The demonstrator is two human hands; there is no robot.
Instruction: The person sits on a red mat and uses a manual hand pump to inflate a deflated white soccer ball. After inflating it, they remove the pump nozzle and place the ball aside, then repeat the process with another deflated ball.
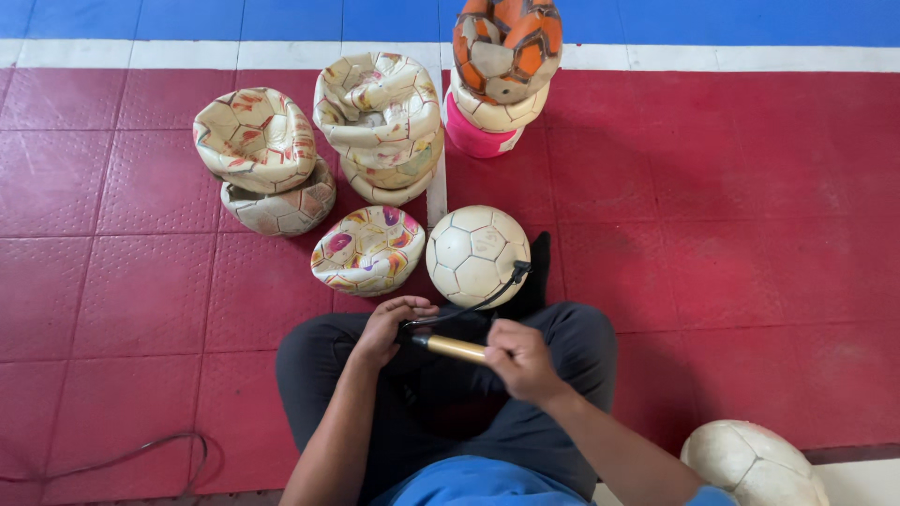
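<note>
Seated on the red floor (750, 234), a person's left hand (389, 328) and right hand (520, 361) clasp a gold hand pump (455, 349), hosed to the white ball (476, 255) at twelve o'clock.

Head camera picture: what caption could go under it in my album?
Seated on red floor tiles, a person grips a gold hand pump with both hands, its hose running to a white ball beside stacked deflated balls.

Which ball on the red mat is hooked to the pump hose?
The round white ball just ahead of the hands, with the black hose running to its right side. It is full and round; the balls around it on the mat are collapsed and stacked.
</note>
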